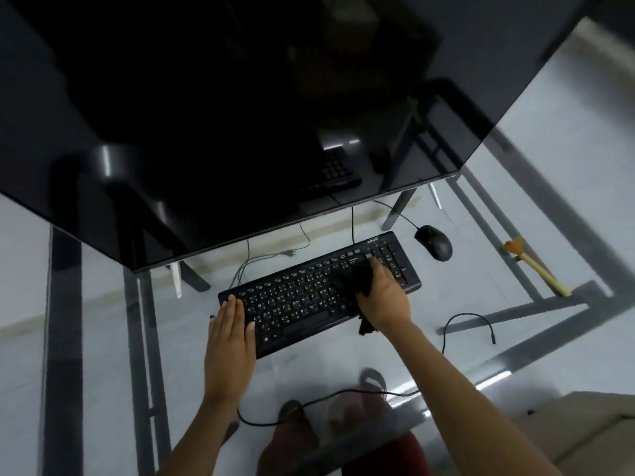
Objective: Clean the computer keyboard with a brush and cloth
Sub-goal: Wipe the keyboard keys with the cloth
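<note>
A black keyboard (302, 300) lies slanted on a glass desk (567, 187), below a large dark monitor. My left hand (231, 334) rests flat on the keyboard's left end, fingers together, holding nothing. A black cloth (354, 280) is pressed onto the keys right of centre, beside the number pad, and my right hand (385, 297) grips it. A corner of the cloth hangs off the keyboard's front edge under that wrist. A brush (536, 266) with a pale wooden handle and orange bristles lies on the glass at the far right, well away from both hands.
The monitor (240, 115) fills the upper part of the view and overhangs the desk. A black mouse (434, 242) sits just past the keyboard's right end. A loose black cable (467, 324) curls on the glass at the right. Another cable (326, 403) runs across near me.
</note>
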